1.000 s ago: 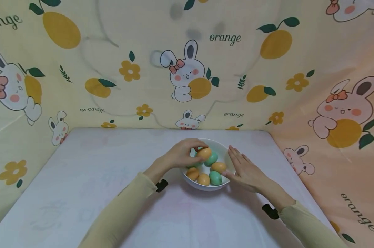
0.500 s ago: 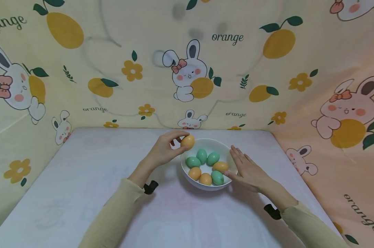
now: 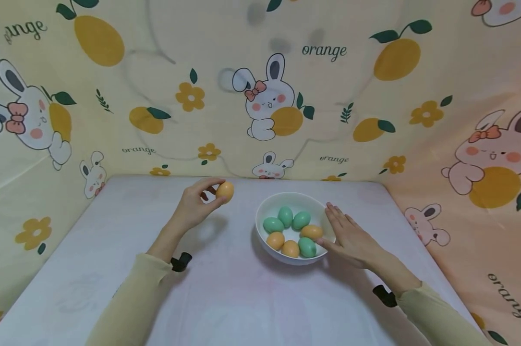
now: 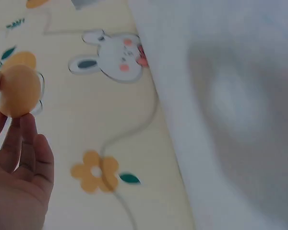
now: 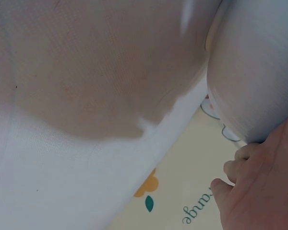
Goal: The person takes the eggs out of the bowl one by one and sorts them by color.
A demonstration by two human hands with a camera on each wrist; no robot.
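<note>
My left hand (image 3: 195, 204) pinches an orange egg (image 3: 225, 191) between thumb and fingertips, in the air over the table to the left of the bowl. The left wrist view shows the same egg (image 4: 20, 91) at the fingertips. A white bowl (image 3: 266, 207) stands right of the table's middle, with several green eggs (image 3: 285, 216) and three orange eggs (image 3: 290, 249) lying around its inside. Against the bowl's right side rests my right hand (image 3: 351, 240), fingers straight. In the right wrist view that hand (image 5: 264, 187) touches the bowl's outer wall (image 5: 254, 72).
A white cloth covers the table (image 3: 234, 298). Behind it and along both sides hangs a cream curtain (image 3: 238, 29) printed with rabbits, oranges and flowers. Black wrist mounts (image 3: 181, 262) show below both wrists.
The left hand has lifted an orange egg out of the bowl and carried it left, past the rim. The right hand has stayed against the bowl. The head view has shifted slightly.
</note>
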